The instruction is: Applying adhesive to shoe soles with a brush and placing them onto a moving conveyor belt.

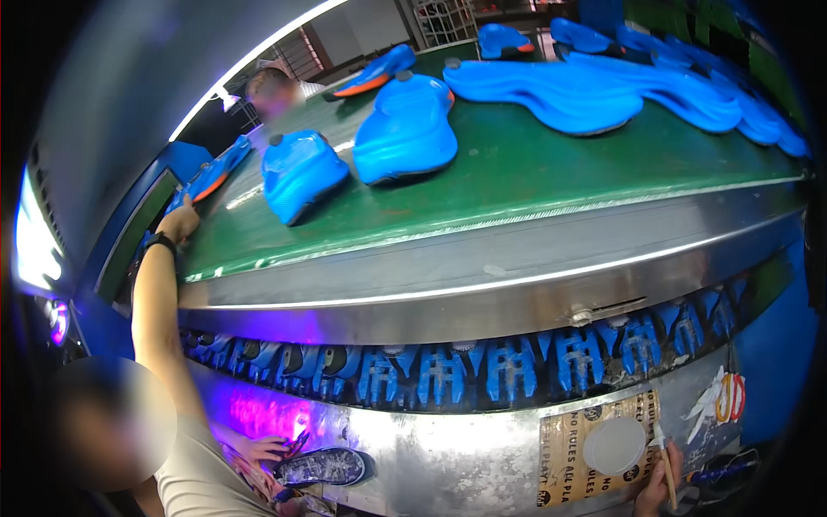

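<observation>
Low in the view, my right hand [656, 488] is closed round a wooden-handled brush [670, 479], beside a round pot of whitish fluid [613, 445]. My left hand [284, 495] shows only in part at the left end of a dark-faced shoe sole [320, 468] and appears to grip it. Another person's hand [258, 448] comes from behind a beige sleeve [202, 470] and reaches close to that sole. The same person's wristband-wearing arm stretches up to a blue and orange sole [215, 177] at the far left of the belt.
A green conveyor belt [388, 207] carries several blue shoe soles [405, 129]. Beneath its metal edge [482, 276] runs a row of blue claw-like pieces [439, 375]. The pot stands on taped brown board [560, 465] on a metal bench [457, 448]. Across the belt is another person [276, 90].
</observation>
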### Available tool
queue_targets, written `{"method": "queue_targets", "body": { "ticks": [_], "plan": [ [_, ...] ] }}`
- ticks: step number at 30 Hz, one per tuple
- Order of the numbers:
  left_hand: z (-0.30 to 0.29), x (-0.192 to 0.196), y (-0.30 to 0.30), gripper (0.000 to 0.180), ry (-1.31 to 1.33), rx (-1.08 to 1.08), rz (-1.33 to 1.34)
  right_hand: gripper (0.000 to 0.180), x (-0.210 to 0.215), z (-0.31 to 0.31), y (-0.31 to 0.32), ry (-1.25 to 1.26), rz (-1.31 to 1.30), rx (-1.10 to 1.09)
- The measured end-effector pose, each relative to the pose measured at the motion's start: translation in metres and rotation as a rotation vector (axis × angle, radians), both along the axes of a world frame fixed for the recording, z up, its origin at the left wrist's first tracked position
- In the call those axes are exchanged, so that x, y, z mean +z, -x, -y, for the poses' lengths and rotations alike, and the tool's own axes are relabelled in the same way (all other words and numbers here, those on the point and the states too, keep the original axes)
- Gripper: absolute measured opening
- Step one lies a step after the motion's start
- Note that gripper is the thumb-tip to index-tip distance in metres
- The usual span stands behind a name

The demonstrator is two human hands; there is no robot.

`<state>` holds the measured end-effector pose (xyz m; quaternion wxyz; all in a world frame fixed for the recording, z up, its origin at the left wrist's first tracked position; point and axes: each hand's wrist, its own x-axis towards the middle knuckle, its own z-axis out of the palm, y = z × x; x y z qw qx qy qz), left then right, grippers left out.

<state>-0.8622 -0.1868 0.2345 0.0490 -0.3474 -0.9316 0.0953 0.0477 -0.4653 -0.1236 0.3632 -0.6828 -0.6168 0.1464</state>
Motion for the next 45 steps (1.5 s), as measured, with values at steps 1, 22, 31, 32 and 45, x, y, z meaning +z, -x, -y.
{"method": "queue_targets", "body": {
  "ticks": [1,22,31,32,45],
  "plan": [
    [0.002,-0.003,0.011,0.074,-0.068,-0.067,0.015,0.04,-0.005,-0.003,0.006,-0.041,-0.262,-0.06],
    [0.134,0.029,-0.239,0.015,-0.524,-1.05,-0.315,0.027,0.042,-0.008,0.027,-0.31,-0.274,0.047],
    [0.201,0.013,-0.272,0.037,-0.795,-0.5,0.739,0.022,0.019,-0.007,0.027,-0.176,-0.659,0.015],
    [0.2,0.006,-0.271,0.036,-0.823,-0.422,0.968,0.022,0.018,-0.009,0.026,-0.116,-0.736,-0.019],
    [0.341,-0.246,-0.465,0.041,-1.052,0.067,1.934,0.014,0.125,-0.03,0.06,-0.014,-0.375,0.376]
  ]
}}
